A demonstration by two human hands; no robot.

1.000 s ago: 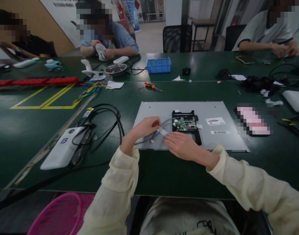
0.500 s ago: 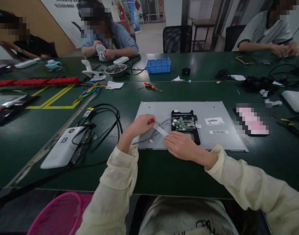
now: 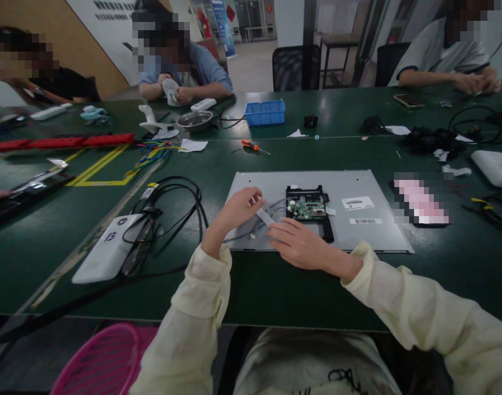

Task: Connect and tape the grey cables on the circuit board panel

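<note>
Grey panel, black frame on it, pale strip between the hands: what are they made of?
Grey panel: probably sheet metal, satin; even grey, soft sheen. Black frame: likely moulded plastic, dull, with shaped openings. Pale strip: thin, flat; plastic film or paper, finish unclear.

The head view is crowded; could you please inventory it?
flat panel: 1, silver, near hands
bracket: 1, black, on panel
circuit board: 1, green, in bracket
strip: 1, whitish, between hands
cables: several, black, left
screwdriver: 1, orange, beyond panel
bin: 1, blue, far side
bowl: 1, silver, near bin
casing: 1, white, near cables
slab: 1, pink, right of panel
basket: 1, pink, below bench
bench: 1, green, centre
coworkers: 3, variously dressed, opposite
clutter: uncounted, mixed, scattered
left hand: 1, cream sleeve, strip's far end
right hand: 1, cream sleeve, strip's near end
</note>
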